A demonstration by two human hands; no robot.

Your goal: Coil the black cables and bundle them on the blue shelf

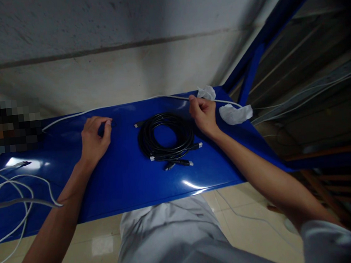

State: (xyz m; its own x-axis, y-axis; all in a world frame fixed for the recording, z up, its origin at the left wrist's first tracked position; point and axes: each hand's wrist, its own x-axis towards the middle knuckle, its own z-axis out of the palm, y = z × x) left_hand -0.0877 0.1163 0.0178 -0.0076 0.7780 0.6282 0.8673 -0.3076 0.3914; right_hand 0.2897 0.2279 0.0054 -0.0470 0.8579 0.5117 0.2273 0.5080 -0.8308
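A coil of black cable (144,140) lies flat on the blue table (121,187), with several metal-tipped plugs sticking out around it. To its left rests my left hand (94,139), its fingers curled and the thumb tip meeting the index finger. No object shows in that hand. On the coil's other side, my right hand (204,116) is closed in a loose fist near the table's back edge, and I see nothing in it. Neither hand touches the coil. Crumpled white wrapping (235,114) sits just right of my right hand, and another crumpled white piece (206,92) lies behind it.
A white cable (82,113) runs along the back edge by the wall (101,78). Loose white cables (20,177) loop over the table's left end, beside a blurred-out object (2,128). A blue metal frame (251,73) rises at the right.
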